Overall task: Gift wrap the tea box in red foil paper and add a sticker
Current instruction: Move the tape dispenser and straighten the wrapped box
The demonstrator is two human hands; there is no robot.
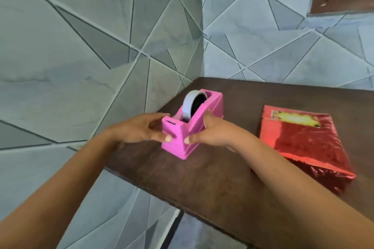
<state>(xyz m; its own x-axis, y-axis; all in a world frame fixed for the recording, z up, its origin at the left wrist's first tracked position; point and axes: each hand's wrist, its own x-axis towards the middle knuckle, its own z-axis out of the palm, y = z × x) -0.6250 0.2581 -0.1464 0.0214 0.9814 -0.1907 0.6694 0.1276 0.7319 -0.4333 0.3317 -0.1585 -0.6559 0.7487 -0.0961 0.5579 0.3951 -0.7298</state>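
I hold a pink plastic tape dispenser (178, 148) between both hands, near the corner of a dark brown wooden table (222, 188). My left hand (141, 129) grips its left side, thumb pressed on the near end. My right hand (210, 131) grips its right wall, thumb at the near edge. A pale roll of tape (188, 105) sits upright in the dispenser. Right of the dispenser, apart from it, the tea box wrapped in crinkled red foil paper (309, 145) lies flat, a yellow sticker (293, 120) on top.
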